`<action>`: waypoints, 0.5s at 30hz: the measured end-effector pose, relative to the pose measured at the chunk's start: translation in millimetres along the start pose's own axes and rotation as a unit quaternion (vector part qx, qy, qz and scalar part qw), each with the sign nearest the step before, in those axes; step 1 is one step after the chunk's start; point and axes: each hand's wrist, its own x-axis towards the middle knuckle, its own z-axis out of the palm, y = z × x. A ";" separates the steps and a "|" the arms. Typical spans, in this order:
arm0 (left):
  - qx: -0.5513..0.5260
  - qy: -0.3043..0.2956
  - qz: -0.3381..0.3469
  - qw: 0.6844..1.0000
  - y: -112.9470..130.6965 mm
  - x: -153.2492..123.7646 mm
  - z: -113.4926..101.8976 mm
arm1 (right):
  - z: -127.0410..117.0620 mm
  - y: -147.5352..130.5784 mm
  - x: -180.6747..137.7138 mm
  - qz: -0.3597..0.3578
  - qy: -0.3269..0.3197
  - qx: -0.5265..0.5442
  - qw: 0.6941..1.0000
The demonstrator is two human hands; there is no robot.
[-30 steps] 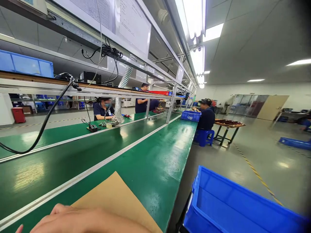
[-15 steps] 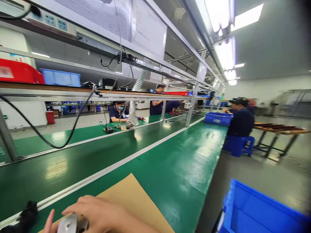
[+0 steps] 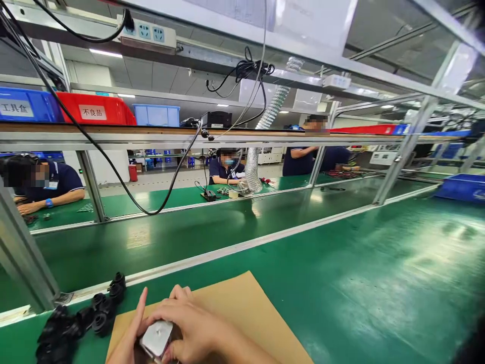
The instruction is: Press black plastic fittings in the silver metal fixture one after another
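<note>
A silver metal block with rounded corners and a small nub on its top face (image 3: 158, 335) is held low in the view, above a sheet of brown cardboard (image 3: 246, 308). My right hand (image 3: 197, 326) curls around its far and right sides, thumb against the near edge. On the left side my left hand (image 3: 127, 336) presses against the block, one finger pointing straight up; its other fingers are hidden. Several black plastic fittings (image 3: 100, 323) lie in a heap left of the cardboard.
The green bench (image 3: 359, 273) has a metal rail (image 3: 235, 251) along it. A metal post (image 3: 26, 247) rises at left. A black cable (image 3: 113, 177) hangs from above. Bins, including a red bin (image 3: 94, 108), line the shelf. Co-workers sit across the bench. A blue crate (image 3: 462, 188) stands far right.
My view has swung left, bringing the black fittings, the left post and another co-worker into sight. The blue bin at lower right has left the view. The metal block stays in my hands.
</note>
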 end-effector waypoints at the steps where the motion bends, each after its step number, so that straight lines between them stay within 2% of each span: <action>1: 0.013 0.007 -0.005 1.000 1.5 1.3 -0.8 | 3.5 -4.2 -1.5 0.023 0.026 -0.015 0.999; 5: 0.144 0.045 -0.019 0.988 8.2 6.3 -8.8 | 28.6 -17.7 -1.1 0.105 0.123 -0.052 0.985; 9: 0.193 0.044 -0.019 0.980 11.0 3.7 -14.5 | 48.7 -23.3 2.3 0.146 0.159 -0.083 0.973; 12: 0.180 0.051 0.012 0.982 7.7 0.2 -15.6 | 39.3 -18.5 0.7 0.106 0.122 -0.127 0.979; 15: 0.172 0.037 0.028 0.984 2.6 0.1 -17.3 | 10.3 -6.6 0.4 -0.017 0.030 -0.207 0.978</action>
